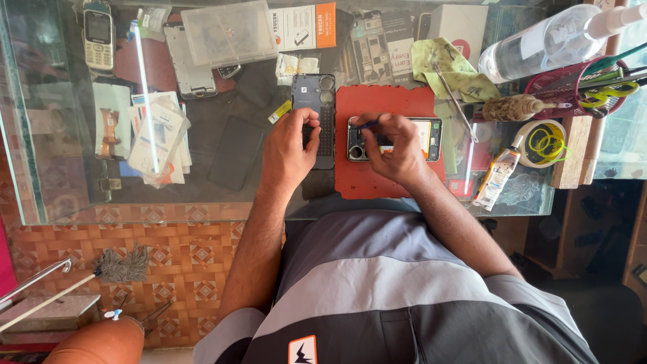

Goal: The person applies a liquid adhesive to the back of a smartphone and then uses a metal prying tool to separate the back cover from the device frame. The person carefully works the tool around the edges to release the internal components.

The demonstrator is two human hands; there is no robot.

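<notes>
1. Your right hand (pixel 397 149) sits on the opened phone (pixel 394 139), fingers curled tight around a thin blue-handled tool (pixel 369 124) whose tip meets the phone's camera end.
2. That phone lies on the red mat (pixel 384 101) at the counter's near edge, long axis running side to side across you, directly under your right hand and closer to it than to the left.
3. Your left hand (pixel 290 152) is just beside it, off the mat's left edge, fingers closed loosely on the dark back cover (pixel 315 94), which runs away from you.
4. Cover and phone lie at right angles, near but apart.
5. Over at the far right corner, a red mesh basket (pixel 549 84) holds green-handled tools, a clear spray bottle (pixel 546 40) lying behind it.
6. A white tub (pixel 542 143) beside it holds yellow-green rubber bands; a glue tube (pixel 497 176) lies just in front.
</notes>
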